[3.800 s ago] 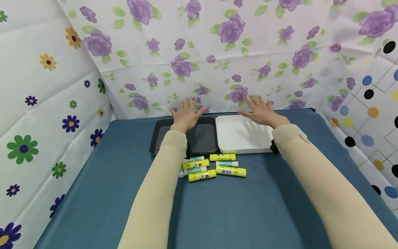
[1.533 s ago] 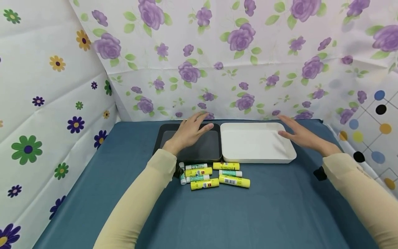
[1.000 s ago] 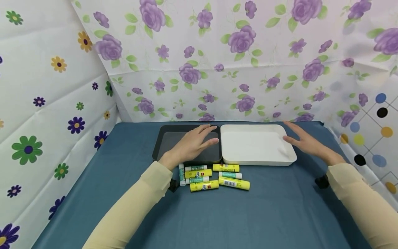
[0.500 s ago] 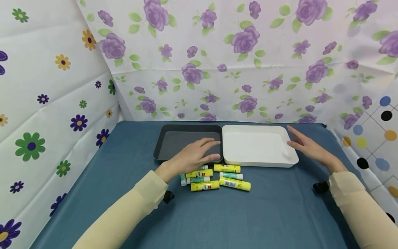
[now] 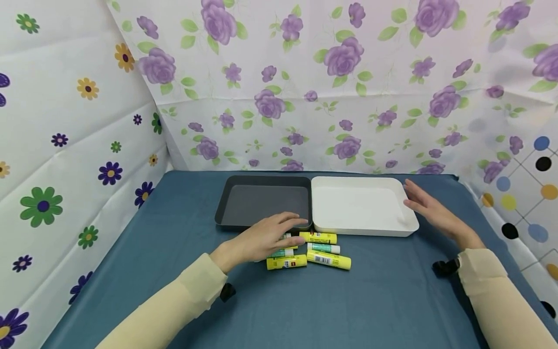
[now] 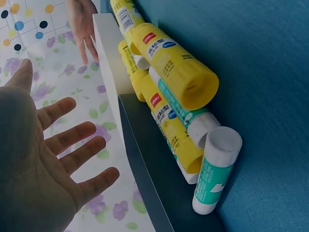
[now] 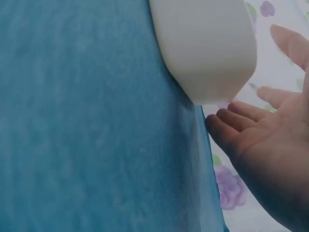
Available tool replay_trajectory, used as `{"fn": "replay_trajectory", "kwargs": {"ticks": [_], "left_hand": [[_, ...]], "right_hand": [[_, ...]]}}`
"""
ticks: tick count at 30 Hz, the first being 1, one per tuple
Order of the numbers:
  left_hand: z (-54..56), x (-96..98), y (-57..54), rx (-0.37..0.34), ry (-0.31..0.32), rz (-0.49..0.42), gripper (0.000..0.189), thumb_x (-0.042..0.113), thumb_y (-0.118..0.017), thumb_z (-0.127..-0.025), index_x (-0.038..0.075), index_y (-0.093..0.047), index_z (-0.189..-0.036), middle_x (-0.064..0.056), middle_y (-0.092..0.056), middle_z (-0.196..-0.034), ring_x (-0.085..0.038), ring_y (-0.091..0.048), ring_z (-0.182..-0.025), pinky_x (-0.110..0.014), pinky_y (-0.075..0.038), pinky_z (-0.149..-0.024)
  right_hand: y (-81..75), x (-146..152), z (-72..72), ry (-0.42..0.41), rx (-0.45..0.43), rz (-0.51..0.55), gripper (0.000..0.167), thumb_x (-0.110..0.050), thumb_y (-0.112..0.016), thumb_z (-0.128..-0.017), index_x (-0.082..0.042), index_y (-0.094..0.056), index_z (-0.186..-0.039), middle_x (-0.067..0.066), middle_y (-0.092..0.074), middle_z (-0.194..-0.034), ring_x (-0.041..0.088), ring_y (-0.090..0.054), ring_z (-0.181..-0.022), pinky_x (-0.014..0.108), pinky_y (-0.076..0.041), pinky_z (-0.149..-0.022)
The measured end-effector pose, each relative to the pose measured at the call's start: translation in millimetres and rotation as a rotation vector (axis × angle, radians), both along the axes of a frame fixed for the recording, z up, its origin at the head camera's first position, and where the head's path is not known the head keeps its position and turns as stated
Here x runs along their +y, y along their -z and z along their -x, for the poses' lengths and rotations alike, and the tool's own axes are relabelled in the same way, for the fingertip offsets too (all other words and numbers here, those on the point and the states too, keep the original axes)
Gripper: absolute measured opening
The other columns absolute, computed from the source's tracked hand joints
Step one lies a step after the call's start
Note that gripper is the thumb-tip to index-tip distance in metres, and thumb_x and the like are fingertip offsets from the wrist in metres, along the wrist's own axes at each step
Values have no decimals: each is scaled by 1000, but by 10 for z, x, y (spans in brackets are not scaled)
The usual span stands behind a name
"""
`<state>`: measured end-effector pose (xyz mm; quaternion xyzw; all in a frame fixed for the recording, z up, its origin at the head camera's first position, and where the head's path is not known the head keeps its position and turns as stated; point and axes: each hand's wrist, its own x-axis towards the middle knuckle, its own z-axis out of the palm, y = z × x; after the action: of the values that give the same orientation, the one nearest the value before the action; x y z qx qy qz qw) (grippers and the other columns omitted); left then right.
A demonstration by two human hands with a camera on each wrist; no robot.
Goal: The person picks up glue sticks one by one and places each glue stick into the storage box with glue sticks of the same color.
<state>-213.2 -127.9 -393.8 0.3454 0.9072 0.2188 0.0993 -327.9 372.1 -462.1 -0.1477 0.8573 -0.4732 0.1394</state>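
Note:
Over the front edge of the black tray [image 5: 263, 198], my left hand [image 5: 261, 237] hovers with its fingers spread, holding nothing. It hides part of a cluster of glue sticks lying in front of the trays. Among them are a yellow glue stick [image 5: 329, 259], another yellow glue stick [image 5: 286, 262] and a smaller green-and-white glue stick [image 5: 323, 248]. The left wrist view shows a green-and-white glue stick [image 6: 217, 169] at the cluster's end. At the right end of the white tray [image 5: 357, 203], my right hand [image 5: 438, 215] is held with fingers extended and nothing in it.
Both trays stand side by side at the back of the table, on a blue cloth [image 5: 348, 305]. Behind them hangs a sheet with purple flowers [image 5: 270, 104]. Patterned sheets close off the left and right sides.
Both hands were over the back of the trays. The left hand has come down toward the glue sticks; the right has moved out to the white tray's right end. The view shifted slightly.

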Motion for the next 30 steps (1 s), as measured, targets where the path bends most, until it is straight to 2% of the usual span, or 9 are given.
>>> {"fn": "replay_trajectory", "kwargs": {"ticks": [3,8,14,17,19,21,23,25,30], "left_hand": [[-17,8,8,-3,4,-7,63,58,-44,-107,25,-42,-160,-5,-40,-162,-28,-43,-146,-53,-37,-117],[-56,-4,29,-32,4,16,64,59,-43,-107,26,-42,-161,-4,-40,-162,-27,-44,-146,-52,-38,-117],[-90,-31,47,-43,9,43,65,61,-42,-106,26,-42,-161,-3,-42,-160,-25,-46,-144,-49,-39,-117],[-94,-38,46,-43,8,52,65,63,-41,-106,27,-42,-161,-3,-44,-159,-23,-48,-142,-48,-40,-116],[-99,-40,45,-56,8,55,67,65,-39,-106,27,-42,-161,-2,-45,-158,-23,-48,-141,-48,-41,-115],[-106,-40,50,-83,12,60,67,66,-38,-106,28,-42,-161,-1,-45,-157,-22,-49,-140,-47,-42,-114],[-114,-39,58,-108,21,62,66,65,-39,-106,27,-42,-161,0,-45,-157,-21,-49,-140,-46,-43,-114],[-124,-34,65,-123,29,71,63,61,-42,-107,27,-42,-160,1,-45,-156,-19,-49,-139,-45,-44,-112],[-158,-10,90,-80,64,100,57,44,-58,-106,25,-46,-158,-1,-51,-149,-18,-56,-129,-40,-50,-104]], "right_hand": [[16,23,-11,9,-23,30,84,-35,-51,-112,-32,12,-166,17,6,-173,52,0,-155,78,-11,-114],[55,53,-30,-13,-83,72,85,-32,-50,-112,-23,14,-167,17,10,-173,51,5,-155,80,-9,-112],[83,101,-33,-30,-166,120,85,-33,-48,-113,-14,15,-166,17,12,-173,46,8,-156,74,-6,-117],[80,128,-22,-50,-183,137,83,-35,-46,-113,-14,15,-166,16,13,-173,44,6,-157,63,-15,-122],[78,141,-27,-58,-187,150,82,-35,-46,-113,-14,14,-166,15,13,-173,44,5,-157,47,-27,-123],[85,155,-46,-66,-192,153,82,-34,-47,-113,-14,12,-166,15,13,-173,44,6,-157,28,-35,-115],[93,159,-73,-71,-201,167,82,-33,-48,-113,-13,11,-167,15,14,-173,44,8,-157,14,-37,-104],[104,157,-89,-80,-205,181,82,-32,-48,-113,-12,10,-167,15,15,-172,44,11,-156,8,-37,-97],[120,138,-60,-101,-198,197,80,-30,-48,-113,-12,8,-167,15,16,-172,43,13,-156,6,-36,-95]]}}
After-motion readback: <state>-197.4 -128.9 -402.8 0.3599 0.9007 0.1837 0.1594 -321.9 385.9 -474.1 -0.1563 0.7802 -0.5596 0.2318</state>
